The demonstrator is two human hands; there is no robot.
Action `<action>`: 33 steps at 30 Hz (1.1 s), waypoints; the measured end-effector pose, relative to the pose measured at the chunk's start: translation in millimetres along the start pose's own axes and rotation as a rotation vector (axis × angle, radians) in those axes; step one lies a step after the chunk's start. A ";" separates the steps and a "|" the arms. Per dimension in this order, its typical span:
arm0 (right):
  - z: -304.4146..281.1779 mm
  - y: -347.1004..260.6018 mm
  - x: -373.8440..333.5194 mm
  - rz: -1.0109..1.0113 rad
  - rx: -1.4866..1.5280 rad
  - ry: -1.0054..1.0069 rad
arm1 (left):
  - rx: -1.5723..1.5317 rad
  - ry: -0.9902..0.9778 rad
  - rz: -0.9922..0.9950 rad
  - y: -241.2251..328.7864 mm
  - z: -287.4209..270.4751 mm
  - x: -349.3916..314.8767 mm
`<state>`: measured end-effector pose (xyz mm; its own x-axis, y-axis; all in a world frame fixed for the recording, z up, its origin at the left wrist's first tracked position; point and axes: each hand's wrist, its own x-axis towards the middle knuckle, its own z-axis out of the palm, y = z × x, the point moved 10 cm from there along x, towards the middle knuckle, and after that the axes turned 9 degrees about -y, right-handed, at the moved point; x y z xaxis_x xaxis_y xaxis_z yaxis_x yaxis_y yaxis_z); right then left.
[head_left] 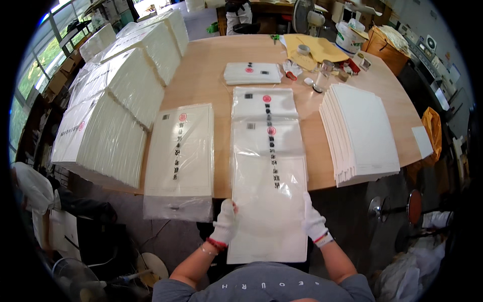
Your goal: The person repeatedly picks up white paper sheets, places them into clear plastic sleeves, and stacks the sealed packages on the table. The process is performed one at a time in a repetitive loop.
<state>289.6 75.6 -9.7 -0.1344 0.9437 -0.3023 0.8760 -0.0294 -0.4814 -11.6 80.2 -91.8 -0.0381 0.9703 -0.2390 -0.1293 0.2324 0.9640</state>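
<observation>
In front of me is a large white envelope point(268, 221), its near end reaching past the table edge toward my body. Its far part lies under the film of a clear plastic bag point(269, 136) printed with a red round mark and dark characters. White-gloved, my left hand point(225, 222) is closed on the envelope's left edge. My right hand point(314, 221), gloved too, grips the right edge at about the same height. More clear bags lie flat beneath and beyond. To the left rests a pile of bagged envelopes point(180, 151); to the right stands a stack of plain white envelopes point(367, 131).
Tall plastic-wrapped bundles point(113, 100) fill the table's left side. A small folded pile of bags point(252, 74) lies ahead. Far right are yellow paper point(322, 48), a tape roll point(303, 49), a clear jar point(324, 70) and a white bucket point(348, 38). A stool point(414, 207) stands at right.
</observation>
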 end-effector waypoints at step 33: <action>67.7 46.0 -83.9 0.252 0.888 0.028 | 1.036 0.022 0.167 67.1 -34.7 -109.3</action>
<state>309.9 -27.2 -62.2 0.0332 0.8824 -0.4693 0.1998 -0.4660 -0.8620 -50.5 -12.6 -5.1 0.0031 0.9963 -0.0853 0.7904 0.0498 0.6106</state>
